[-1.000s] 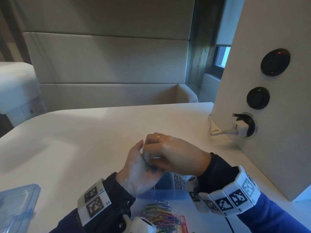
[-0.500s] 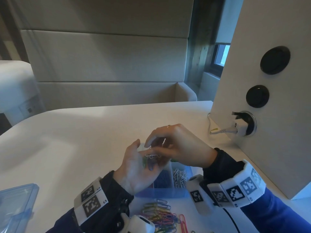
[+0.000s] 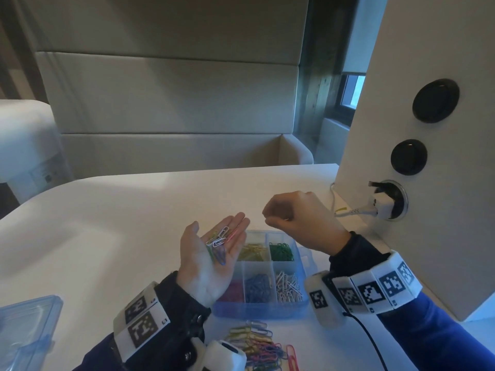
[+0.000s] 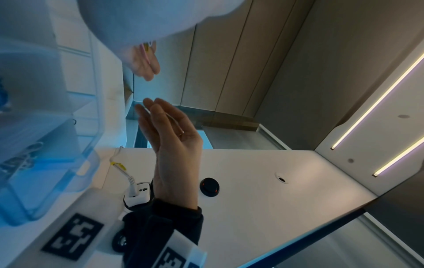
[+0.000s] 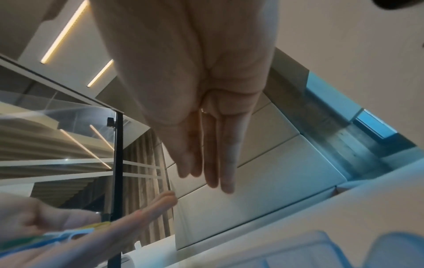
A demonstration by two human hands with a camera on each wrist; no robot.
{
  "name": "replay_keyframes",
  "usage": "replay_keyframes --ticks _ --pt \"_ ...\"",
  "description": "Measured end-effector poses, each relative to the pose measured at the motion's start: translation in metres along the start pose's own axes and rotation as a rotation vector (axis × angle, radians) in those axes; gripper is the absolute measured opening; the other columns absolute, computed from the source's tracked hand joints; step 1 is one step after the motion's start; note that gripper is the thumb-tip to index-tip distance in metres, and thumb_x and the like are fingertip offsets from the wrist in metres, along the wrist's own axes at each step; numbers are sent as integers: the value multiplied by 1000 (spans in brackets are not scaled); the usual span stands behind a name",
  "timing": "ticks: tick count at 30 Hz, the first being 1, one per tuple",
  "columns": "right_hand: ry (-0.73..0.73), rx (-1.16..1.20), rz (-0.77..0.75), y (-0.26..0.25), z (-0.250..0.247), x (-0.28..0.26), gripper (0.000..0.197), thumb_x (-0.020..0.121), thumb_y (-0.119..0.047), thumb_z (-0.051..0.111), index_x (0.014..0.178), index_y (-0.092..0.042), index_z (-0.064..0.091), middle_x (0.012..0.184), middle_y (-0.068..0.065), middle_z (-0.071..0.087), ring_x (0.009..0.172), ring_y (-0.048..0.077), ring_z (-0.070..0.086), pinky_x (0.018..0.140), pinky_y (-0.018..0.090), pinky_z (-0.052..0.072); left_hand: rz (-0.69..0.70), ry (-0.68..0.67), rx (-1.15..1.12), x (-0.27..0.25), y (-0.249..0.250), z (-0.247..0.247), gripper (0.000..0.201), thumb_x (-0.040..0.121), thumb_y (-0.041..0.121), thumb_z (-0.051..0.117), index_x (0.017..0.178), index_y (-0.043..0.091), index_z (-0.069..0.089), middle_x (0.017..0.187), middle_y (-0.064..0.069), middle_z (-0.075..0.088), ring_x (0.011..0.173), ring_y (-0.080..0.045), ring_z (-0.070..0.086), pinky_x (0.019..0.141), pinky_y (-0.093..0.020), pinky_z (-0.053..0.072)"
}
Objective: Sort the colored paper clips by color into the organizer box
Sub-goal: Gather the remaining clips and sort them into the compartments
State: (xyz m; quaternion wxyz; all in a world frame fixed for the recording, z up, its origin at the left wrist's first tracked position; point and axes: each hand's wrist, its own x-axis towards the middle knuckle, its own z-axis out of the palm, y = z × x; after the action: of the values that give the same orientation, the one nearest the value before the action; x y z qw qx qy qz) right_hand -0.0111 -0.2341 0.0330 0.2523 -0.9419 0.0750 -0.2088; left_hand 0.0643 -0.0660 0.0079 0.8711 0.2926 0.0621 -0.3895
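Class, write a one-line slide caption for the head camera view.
Left hand cups mixed paper clips above a half-filled organizer box; right hand hovers alongside.

The organizer box is translucent blue, its compartments filled with yellow, green, red, blue and white clips. White, pink, yellow, green and blue paper clips lie on the left hand. The worktop is white. Black-and-white square-patterned wristbands ring both blue sleeves.

head: high, facing down-forward | 2 wrist views: low, upward (very close) | shared: both hands
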Motion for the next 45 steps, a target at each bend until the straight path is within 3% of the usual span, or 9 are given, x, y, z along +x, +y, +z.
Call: replay_keyframes --ticks 7,11,19,23,29,34,40,43,45 --pt "-58 4 -333 -15 1 -4 24 86 -15 71 107 -24 73 106 -3 66 92 5 60 76 10 48 -146 -88 49 -12 -6 8 80 99 55 26 120 -16 55 109 -31 66 91 -34 67 96 -41 45" --pt "-112 10 -370 -18 7 -4 18 83 -15 73 99 -23 76 96 -2 64 83 9 61 75 16 47 -246 -160 -18 -17 -10 11 80 99 57 27 85 -12 63 67 -20 59 60 -13 56 81 -31 43" --pt "-144 -37 -354 -20 7 -4 7 82 -8 71 82 -15 69 84 -6 62 75 5 56 68 5 38 -319 -151 0 -19 -9 14 63 99 55 29 111 -3 49 75 -15 57 74 -21 59 85 -33 47" --pt "-88 -53 -345 -18 3 -3 8 83 -6 69 82 -14 67 78 -7 64 66 -2 52 65 5 38 -260 -120 3 -13 -6 7 72 101 51 28 120 -14 53 96 -19 62 98 -27 57 109 -36 37" --pt "104 -83 -153 -6 0 4 5 85 -13 69 85 -18 70 77 -5 70 67 5 59 64 11 45 -62 -31 25 0 4 0 65 104 42 23 129 -12 48 121 -29 63 118 -39 57 106 -41 41" --pt "-35 -134 -115 -10 4 8 8 89 -21 66 91 -19 74 88 -6 70 73 2 59 74 23 53 3 -72 8 0 19 4 74 102 52 19 135 -9 46 126 -25 62 122 -36 55 111 -41 36" --pt "-8 16 -377 -48 5 9 12 85 -27 72 79 -16 75 79 -3 63 68 8 54 60 11 38 -68 -181 27 -11 19 10 95 92 70 19 130 -11 50 105 -18 66 85 -21 65 74 -29 57" --pt "-134 -46 -356 -69 16 8 24 85 -31 69 74 -11 72 70 -2 63 62 9 53 58 15 39 -54 -108 109 -12 13 10 85 96 64 20 108 -8 61 77 -18 69 65 -23 70 55 -26 57" --pt "-193 -115 -327 -76 23 10 32 87 -30 63 68 -4 68 63 5 61 57 14 51 59 26 43 -16 -86 164 -9 11 12 80 97 61 20 103 -7 63 77 -22 71 76 -29 70 61 -34 53"
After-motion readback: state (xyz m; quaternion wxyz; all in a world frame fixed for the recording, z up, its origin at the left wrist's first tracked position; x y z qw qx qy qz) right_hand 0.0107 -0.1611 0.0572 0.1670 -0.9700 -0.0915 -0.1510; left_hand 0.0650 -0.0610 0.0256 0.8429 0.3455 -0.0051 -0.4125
